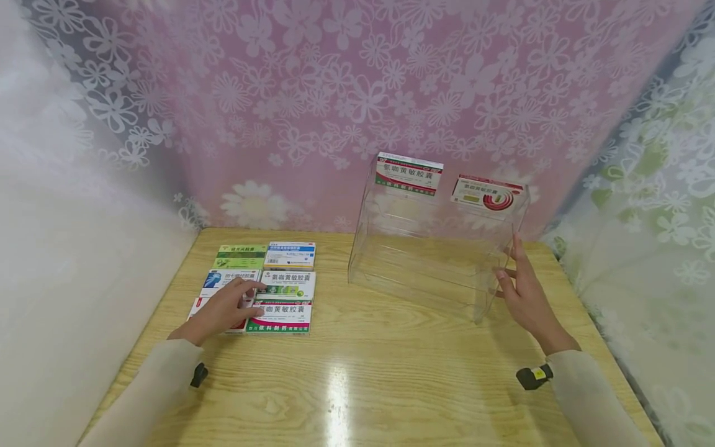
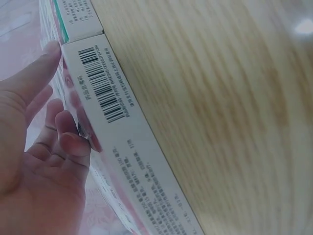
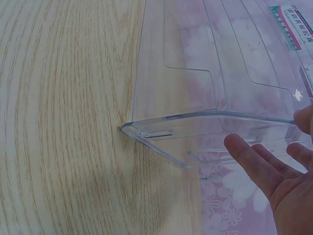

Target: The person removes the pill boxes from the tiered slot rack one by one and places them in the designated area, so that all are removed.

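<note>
My left hand (image 1: 222,309) lies over several medicine boxes on the left of the table, its fingers loosely bent. Its fingertips reach over the white-and-green box (image 1: 290,284) and the red-and-green box (image 1: 285,318). In the left wrist view, thumb and fingers are spread apart beside a white box with a barcode (image 2: 110,83); nothing is gripped. My right hand (image 1: 526,305) is at the right side of a clear plastic stepped rack (image 1: 413,264), touching its edge with fingers fairly straight. A red-and-green box (image 1: 408,177) and a white-and-red box (image 1: 487,194) stand in the rack's top tier.
Behind the left hand lie a green box (image 1: 239,256), a blue-and-white box (image 1: 290,254) and a white box with a blue picture (image 1: 215,279). A flowered cloth (image 1: 357,93) hangs behind the wooden table (image 1: 363,360). White side cloths flank it.
</note>
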Demonstrator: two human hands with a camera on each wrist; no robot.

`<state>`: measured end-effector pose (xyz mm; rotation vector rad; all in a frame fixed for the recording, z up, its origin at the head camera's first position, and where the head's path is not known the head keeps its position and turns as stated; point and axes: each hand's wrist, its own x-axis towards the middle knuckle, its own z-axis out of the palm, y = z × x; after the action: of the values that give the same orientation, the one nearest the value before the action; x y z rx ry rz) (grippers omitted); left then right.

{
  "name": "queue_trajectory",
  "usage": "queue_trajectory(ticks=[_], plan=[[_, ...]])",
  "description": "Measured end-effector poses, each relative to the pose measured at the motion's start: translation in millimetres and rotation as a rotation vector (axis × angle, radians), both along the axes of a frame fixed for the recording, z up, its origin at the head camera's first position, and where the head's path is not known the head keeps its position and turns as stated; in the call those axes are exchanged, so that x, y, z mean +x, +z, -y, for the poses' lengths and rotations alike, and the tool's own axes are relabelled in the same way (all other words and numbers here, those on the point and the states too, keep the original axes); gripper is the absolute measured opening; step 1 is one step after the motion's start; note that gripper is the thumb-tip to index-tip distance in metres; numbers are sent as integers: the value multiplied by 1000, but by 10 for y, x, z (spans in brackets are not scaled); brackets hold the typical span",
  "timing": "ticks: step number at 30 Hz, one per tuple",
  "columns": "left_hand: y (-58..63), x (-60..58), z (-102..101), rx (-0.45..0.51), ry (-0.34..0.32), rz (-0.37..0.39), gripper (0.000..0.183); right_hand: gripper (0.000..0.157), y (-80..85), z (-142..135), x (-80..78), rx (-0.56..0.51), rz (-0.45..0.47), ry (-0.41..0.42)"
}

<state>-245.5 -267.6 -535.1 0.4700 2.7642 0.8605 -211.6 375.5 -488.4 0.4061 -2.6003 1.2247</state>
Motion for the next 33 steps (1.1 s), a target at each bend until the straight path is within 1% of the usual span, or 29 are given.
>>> queue_trajectory(ticks=[3,5,7,10,12,14,17,21,26,28,30,33], plan=[[-13,-29,16,-13,-7,6,56,86,2,-1,-2,0,2,3],[2,-56,20,-25,-9,4,56,86,5,4,-5,3,5,6],[44,-101,5,-14,-10,10,56,86,6,11,-10,4,8,9],[145,-212,-83,11,-16,-31,56,86,4,11,-10,8,6,7],[260,-302,-194,39,-23,-63,55,86,3,8,-9,11,3,3],[401,-404,-339,56,-34,-104,54,86,5,4,-7,13,1,0],[645,-567,-602,78,-48,-147,51,86,13,-1,-2,12,1,1],[967,-808,-978,113,-90,-225,45,86,22,-12,19,0,7,0],[1349,-1058,-1404,147,-126,-321,43,86,17,-6,18,-18,7,7],[1472,-1150,-1550,141,-135,-364,43,85,13,0,8,-11,5,10],[1582,-1244,-1692,141,-159,-405,44,86,10,3,-2,4,1,7],[1742,-1342,-1901,138,-179,-455,46,86,8,-3,-9,16,0,-1]])
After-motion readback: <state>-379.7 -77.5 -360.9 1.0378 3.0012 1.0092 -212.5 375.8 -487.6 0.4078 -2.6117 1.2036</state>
